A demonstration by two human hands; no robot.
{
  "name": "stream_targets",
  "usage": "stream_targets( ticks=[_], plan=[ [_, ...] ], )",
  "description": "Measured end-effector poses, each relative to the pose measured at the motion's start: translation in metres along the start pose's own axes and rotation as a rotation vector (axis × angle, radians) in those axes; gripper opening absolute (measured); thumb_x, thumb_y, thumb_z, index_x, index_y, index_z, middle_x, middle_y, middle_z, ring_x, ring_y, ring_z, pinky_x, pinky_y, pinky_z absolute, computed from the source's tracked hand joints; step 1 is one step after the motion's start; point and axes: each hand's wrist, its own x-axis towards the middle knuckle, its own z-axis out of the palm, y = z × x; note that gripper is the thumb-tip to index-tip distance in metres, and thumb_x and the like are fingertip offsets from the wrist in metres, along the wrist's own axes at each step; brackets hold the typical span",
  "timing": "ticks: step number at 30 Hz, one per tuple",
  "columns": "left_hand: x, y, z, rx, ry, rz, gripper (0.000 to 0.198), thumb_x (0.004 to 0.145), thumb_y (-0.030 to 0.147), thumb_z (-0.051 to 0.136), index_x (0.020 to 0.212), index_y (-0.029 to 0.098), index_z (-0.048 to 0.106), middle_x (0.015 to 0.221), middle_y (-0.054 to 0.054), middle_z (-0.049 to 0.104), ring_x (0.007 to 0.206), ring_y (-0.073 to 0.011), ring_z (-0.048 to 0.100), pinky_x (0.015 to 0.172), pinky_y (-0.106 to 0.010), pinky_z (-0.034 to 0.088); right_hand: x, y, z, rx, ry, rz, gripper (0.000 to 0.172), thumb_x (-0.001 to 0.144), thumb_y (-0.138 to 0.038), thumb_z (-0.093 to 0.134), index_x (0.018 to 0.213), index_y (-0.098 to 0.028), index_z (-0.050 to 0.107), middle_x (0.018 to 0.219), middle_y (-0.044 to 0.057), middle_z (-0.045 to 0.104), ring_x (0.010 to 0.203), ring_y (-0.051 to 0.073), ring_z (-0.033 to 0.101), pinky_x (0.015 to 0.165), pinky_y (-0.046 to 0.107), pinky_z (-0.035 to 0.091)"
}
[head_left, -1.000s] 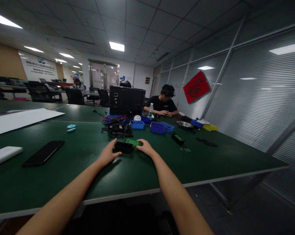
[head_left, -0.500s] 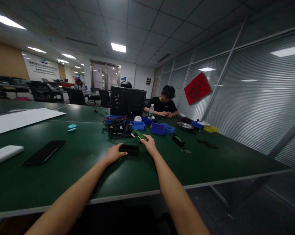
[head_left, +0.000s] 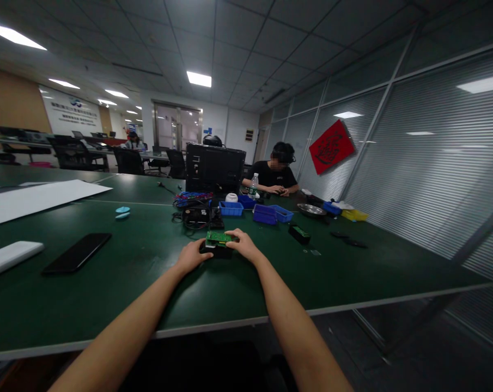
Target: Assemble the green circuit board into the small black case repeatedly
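A small black case [head_left: 218, 251] lies on the green table [head_left: 127, 272] in front of me. My left hand [head_left: 190, 256] is closed on its left end. A green circuit board [head_left: 217, 237] rests flat on top of the case. My right hand [head_left: 243, 245] pinches the board's right edge, fingers curled over it.
A black phone [head_left: 77, 252] and a white slab [head_left: 9, 257] lie at the left. Behind the case are cables [head_left: 193, 216], blue bins [head_left: 266, 213], a second black module [head_left: 298, 233] and a metal bowl [head_left: 310, 209]. A person [head_left: 275, 173] sits at the far side.
My right hand lifted the green board clear of the case half a second ago; it now lies flat on top of the case. My left hand stayed on the case.
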Motion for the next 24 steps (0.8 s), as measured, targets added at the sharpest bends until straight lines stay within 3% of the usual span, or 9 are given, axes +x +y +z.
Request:
stream_targets(
  ticks=[5,10,14,19,24],
  plan=[
    [0.0,-0.001,0.001,0.006,0.007,0.012,0.06,0.067,0.045,0.059,0.121,0.022,0.046,0.114,-0.007,0.058,0.103,-0.0231,0.053,0.085,-0.03,0.04,0.0,0.0,0.0,-0.046,-0.018,0.011,0.037,0.067,-0.021,0.064,0.104,-0.02,0.061,0.091,0.001,0.05,0.072,0.011,0.05,0.07,0.025,0.042],
    [0.0,-0.001,0.002,0.018,0.008,-0.004,0.062,0.067,0.047,0.059,0.122,0.021,0.046,0.115,-0.009,0.057,0.104,-0.0233,0.053,0.085,-0.03,0.039,-0.001,0.0,0.002,-0.096,-0.05,-0.022,0.037,0.066,-0.02,0.065,0.102,-0.021,0.061,0.094,0.002,0.053,0.084,0.014,0.051,0.076,0.027,0.042],
    [-0.001,-0.001,0.001,0.005,0.014,0.013,0.061,0.067,0.044,0.059,0.122,0.02,0.045,0.116,-0.009,0.057,0.105,-0.0227,0.052,0.087,-0.029,0.039,-0.001,0.001,0.001,-0.066,-0.035,0.008,0.044,0.066,-0.029,0.066,0.108,-0.02,0.058,0.104,0.005,0.055,0.09,0.016,0.053,0.082,0.031,0.041],
    [0.0,-0.002,0.001,-0.015,0.019,0.02,0.061,0.068,0.042,0.059,0.123,0.022,0.043,0.114,-0.007,0.058,0.104,-0.0223,0.053,0.087,-0.03,0.039,-0.002,0.002,0.004,-0.071,-0.021,0.079,0.039,0.073,-0.036,0.059,0.108,-0.017,0.058,0.101,0.007,0.059,0.09,0.017,0.054,0.081,0.032,0.041],
    [0.0,-0.004,0.003,-0.028,0.037,0.021,0.062,0.067,0.04,0.059,0.124,0.022,0.042,0.113,-0.006,0.059,0.104,-0.0221,0.053,0.087,-0.03,0.039,-0.003,0.007,0.011,-0.188,-0.124,0.073,0.049,0.061,-0.037,0.068,0.105,-0.016,0.058,0.101,0.007,0.059,0.091,0.019,0.054,0.08,0.03,0.041]
  ],
)
